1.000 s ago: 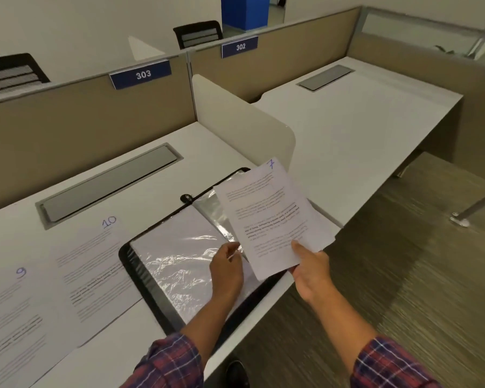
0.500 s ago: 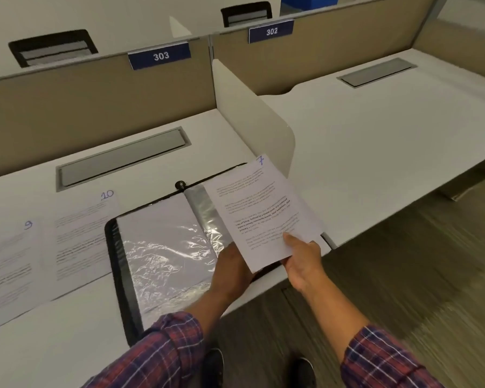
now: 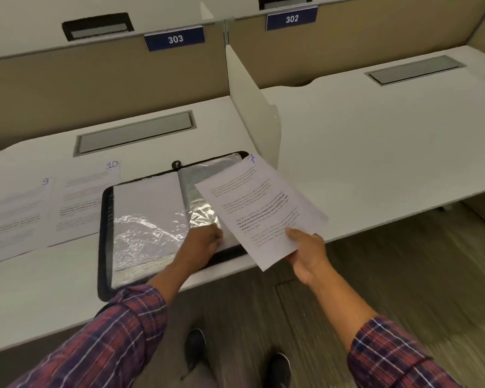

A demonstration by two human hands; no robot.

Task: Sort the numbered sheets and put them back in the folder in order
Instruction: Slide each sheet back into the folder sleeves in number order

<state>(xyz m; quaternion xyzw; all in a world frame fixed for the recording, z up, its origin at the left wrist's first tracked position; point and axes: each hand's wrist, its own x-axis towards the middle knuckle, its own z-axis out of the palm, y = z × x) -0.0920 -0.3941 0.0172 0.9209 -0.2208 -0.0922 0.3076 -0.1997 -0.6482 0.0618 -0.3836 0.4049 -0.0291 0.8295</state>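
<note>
On the left part of the desk (image 3: 39, 298), sheet 9 (image 3: 14, 211) and sheet 10 (image 3: 84, 200) lie flat side by side, with sheet 10 just beside the folder (image 3: 104, 247). The folder lies open near the front edge of the desk, its near corner reaching that edge and its glossy plastic pockets facing up.

The left arm reaches forward from a plaid sleeve across the desk edge. The left hand (image 3: 202, 245) lies back-up on the lower part of the right-hand pocket (image 3: 199, 197). Its fingertips meet the plastic next to the paper's edge, and whether they pinch the pocket or only press it cannot be told.

Sheet 7 (image 3: 258, 203) is held tilted above the folder's right half, with its top corner pointing toward the white divider (image 3: 252, 102) and its near end hanging past the desk edge over the floor (image 3: 403, 275).

The right hand (image 3: 305, 253) grips the sheet's near corner with the thumb on top and the fingers curled beneath. The right forearm stretches out over the floor, off the desk. Beyond the divider, the neighbouring desk (image 3: 375, 149) spreads wide and bare to the right.
</note>
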